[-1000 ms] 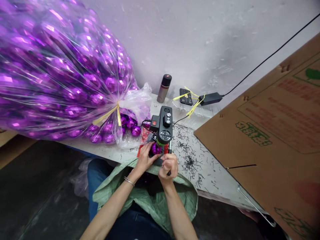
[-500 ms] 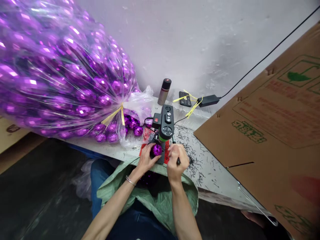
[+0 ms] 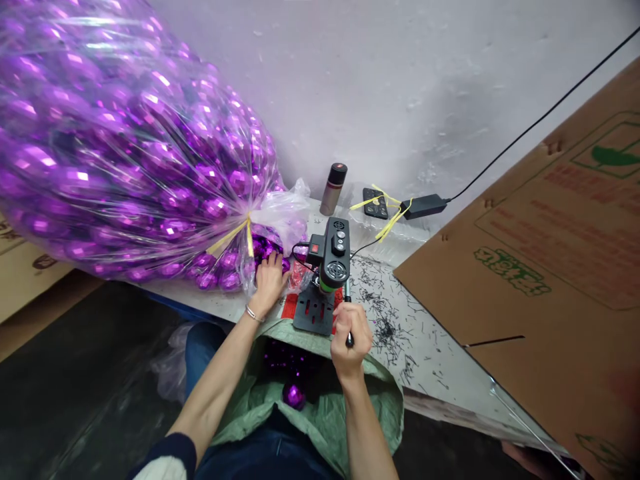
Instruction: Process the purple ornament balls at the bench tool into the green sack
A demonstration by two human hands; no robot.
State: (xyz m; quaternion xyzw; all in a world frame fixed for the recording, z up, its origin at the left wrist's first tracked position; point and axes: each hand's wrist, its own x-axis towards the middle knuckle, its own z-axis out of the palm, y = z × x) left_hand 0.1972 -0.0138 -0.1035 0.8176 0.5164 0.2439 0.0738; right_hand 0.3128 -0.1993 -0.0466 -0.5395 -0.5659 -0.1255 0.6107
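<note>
My left hand [image 3: 271,279] reaches, fingers spread, onto the loose purple mirrored balls [image 3: 265,247] at the mouth of a clear plastic bag [image 3: 287,213]. Whether it grips one I cannot see. My right hand [image 3: 351,337] is wrapped round the black-ended lever [image 3: 349,340] of a small black bench machine [image 3: 336,257]. Its slotted base plate [image 3: 313,315] is bare, on a red sheet. Below the table edge, an open green sack [image 3: 370,393] lies over my lap. One purple ball [image 3: 294,396] shows plainly inside it, with more glinting deeper in the dark.
The big bag of purple balls [image 3: 125,167], tied with yellow ribbon, fills the left. Behind the machine stand a spray can [image 3: 333,189], a dark phone-like pad [image 3: 375,203] and a power adapter [image 3: 425,206]. Black scraps [image 3: 387,320] litter the table beside a cardboard box [image 3: 540,267].
My left hand has left the base plate and moved to the loose balls. The ball is gone from the plate, and one now shows in the sack. My right hand is lower with the lever.
</note>
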